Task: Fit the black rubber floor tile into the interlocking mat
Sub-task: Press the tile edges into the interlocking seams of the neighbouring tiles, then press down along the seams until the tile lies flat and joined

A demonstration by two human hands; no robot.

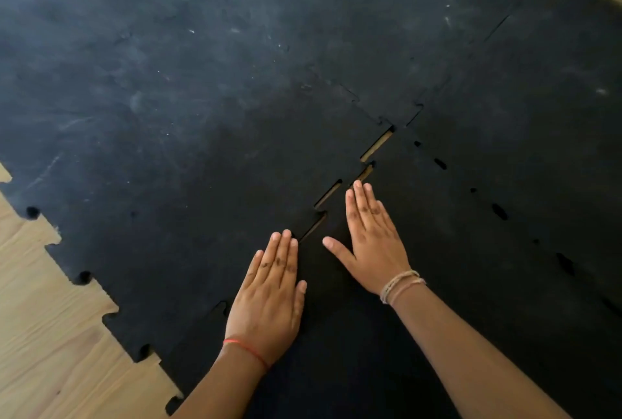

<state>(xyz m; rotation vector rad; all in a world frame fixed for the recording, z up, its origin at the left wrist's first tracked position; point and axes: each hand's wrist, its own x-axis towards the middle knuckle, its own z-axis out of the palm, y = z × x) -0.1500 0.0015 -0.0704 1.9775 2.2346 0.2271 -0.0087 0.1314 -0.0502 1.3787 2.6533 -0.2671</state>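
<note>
Fingers (286, 247) of both hands lie flat and extended, gripping nothing. Left hand (269, 297) presses the mat (175, 162); right hand (373, 247) presses the tile (437, 284) at lower right, seemingly to seat the seam (375, 147), where wooden floor (43, 324) shows through gaps.

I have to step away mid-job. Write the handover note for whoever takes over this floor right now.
Left hand: flat, palm down, on the laid mat beside the seam, holding nothing.
Right hand: flat, fingers spread, on the black tile, holding nothing.
Done: tile lies in its place, teeth lined up with the mat.
Left: the seam is not closed; wood floor shows through several gaps ahead of the fingertips. Small dark gaps also dot the tile's right-hand seam. Press both down.
</note>
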